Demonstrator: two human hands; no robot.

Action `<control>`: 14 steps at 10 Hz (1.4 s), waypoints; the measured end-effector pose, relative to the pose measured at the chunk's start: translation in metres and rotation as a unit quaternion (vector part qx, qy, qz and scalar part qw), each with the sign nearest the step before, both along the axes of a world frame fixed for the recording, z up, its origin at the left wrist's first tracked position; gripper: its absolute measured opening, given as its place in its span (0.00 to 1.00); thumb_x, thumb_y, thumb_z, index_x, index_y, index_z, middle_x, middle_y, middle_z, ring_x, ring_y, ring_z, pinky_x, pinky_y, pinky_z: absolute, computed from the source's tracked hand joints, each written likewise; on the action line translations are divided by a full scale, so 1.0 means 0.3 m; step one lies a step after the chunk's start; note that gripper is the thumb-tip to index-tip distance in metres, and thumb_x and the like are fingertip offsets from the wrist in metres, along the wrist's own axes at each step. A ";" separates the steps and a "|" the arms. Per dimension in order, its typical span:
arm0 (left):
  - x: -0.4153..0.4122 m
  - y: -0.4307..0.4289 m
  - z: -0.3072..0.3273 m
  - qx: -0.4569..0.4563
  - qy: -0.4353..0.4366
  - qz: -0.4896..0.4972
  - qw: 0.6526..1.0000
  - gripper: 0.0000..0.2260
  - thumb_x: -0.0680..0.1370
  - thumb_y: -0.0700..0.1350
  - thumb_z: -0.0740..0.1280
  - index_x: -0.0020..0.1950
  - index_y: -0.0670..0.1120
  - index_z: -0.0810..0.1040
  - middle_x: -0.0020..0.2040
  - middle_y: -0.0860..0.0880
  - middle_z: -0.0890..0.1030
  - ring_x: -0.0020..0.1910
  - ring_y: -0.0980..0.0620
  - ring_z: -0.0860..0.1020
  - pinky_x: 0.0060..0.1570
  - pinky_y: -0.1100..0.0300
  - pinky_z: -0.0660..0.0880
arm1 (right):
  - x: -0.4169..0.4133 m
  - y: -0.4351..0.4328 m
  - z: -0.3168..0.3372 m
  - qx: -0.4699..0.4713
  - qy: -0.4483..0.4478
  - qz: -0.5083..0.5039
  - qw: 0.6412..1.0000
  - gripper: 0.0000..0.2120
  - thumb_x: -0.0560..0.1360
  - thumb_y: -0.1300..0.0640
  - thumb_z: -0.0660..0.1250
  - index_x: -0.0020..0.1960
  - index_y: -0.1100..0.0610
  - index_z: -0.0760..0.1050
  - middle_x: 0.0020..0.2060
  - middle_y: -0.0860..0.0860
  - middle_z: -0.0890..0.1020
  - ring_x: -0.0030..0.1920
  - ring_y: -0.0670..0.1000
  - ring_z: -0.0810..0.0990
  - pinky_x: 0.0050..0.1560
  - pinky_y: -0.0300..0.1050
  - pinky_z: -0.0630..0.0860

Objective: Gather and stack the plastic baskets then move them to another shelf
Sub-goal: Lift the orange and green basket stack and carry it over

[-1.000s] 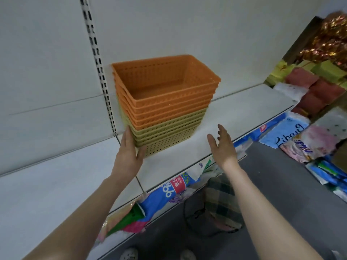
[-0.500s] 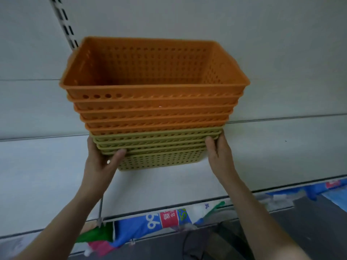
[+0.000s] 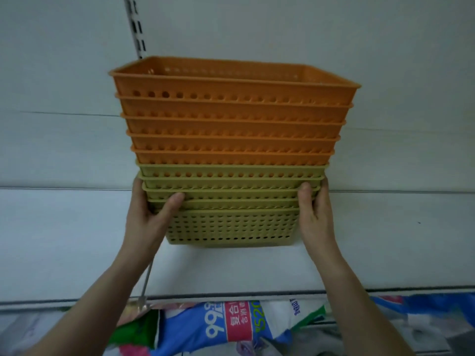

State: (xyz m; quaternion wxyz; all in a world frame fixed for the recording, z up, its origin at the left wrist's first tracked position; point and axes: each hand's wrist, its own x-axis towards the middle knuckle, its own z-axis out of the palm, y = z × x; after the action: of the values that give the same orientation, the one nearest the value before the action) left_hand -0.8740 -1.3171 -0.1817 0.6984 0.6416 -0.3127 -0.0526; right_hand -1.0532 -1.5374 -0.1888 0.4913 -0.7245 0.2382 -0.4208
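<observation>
A nested stack of perforated plastic baskets (image 3: 231, 140) fills the middle of the head view: several orange ones on top, several olive-green ones (image 3: 231, 222) below. It sits on or just above the white shelf (image 3: 64, 240); I cannot tell which. My left hand (image 3: 151, 214) grips the left end of the green baskets, thumb across their front rims. My right hand (image 3: 312, 214) clamps the right end the same way. The stack's far side is hidden.
A slotted metal upright (image 3: 137, 27) runs up the white back panel behind the stack. Below the shelf's front edge (image 3: 257, 295) lie colourful plastic packages (image 3: 226, 325) on a lower level.
My hands went from open and short of the stack to gripping both ends of the green baskets. The view swung to face the stack squarely and closer.
</observation>
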 end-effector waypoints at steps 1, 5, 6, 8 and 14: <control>-0.048 0.054 0.122 0.005 0.022 0.006 1.000 0.28 0.69 0.54 0.71 0.67 0.50 0.69 0.57 0.56 0.81 0.57 0.56 0.80 0.53 0.64 0.77 | -0.031 0.043 0.126 0.007 0.017 0.003 1.000 0.29 0.79 0.41 0.54 0.77 0.48 0.56 0.61 0.28 0.69 0.55 0.24 0.71 0.52 0.17 0.64; -0.197 0.365 0.543 0.032 0.071 0.067 0.995 0.26 0.74 0.52 0.71 0.69 0.53 0.67 0.59 0.53 0.81 0.56 0.56 0.80 0.60 0.48 0.77 | -0.098 0.314 0.589 -0.008 0.020 0.061 0.998 0.23 0.81 0.46 0.58 0.75 0.47 0.61 0.63 0.31 0.72 0.62 0.28 0.71 0.61 0.27 0.66; -0.217 0.470 0.557 0.022 0.066 0.094 0.993 0.26 0.73 0.53 0.71 0.69 0.54 0.67 0.58 0.54 0.81 0.57 0.56 0.80 0.60 0.48 0.77 | -0.075 0.401 0.619 -0.023 0.025 0.087 0.996 0.24 0.79 0.41 0.60 0.72 0.45 0.63 0.63 0.31 0.72 0.62 0.29 0.70 0.65 0.36 0.64; -0.211 0.723 0.574 0.014 0.056 0.154 0.986 0.27 0.73 0.53 0.71 0.70 0.53 0.67 0.58 0.54 0.80 0.56 0.57 0.80 0.57 0.53 0.77 | 0.008 0.621 0.647 -0.027 0.038 0.130 0.990 0.36 0.73 0.30 0.59 0.75 0.46 0.60 0.68 0.42 0.74 0.67 0.44 0.73 0.71 0.51 0.67; 0.135 1.803 0.688 0.033 0.032 0.316 0.948 0.35 0.67 0.65 0.71 0.71 0.59 0.66 0.64 0.55 0.77 0.62 0.53 0.77 0.62 0.45 0.75 | 0.610 1.615 0.740 0.006 0.004 0.302 0.953 0.27 0.77 0.38 0.60 0.73 0.45 0.62 0.60 0.36 0.77 0.60 0.39 0.77 0.66 0.53 0.73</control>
State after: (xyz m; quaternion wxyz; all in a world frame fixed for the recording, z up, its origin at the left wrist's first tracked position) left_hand -0.8335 -0.7763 0.0247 0.6675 0.7281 -0.0692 0.1399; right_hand -0.8703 -1.0529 0.0332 0.5989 -0.7611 0.0128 -0.2488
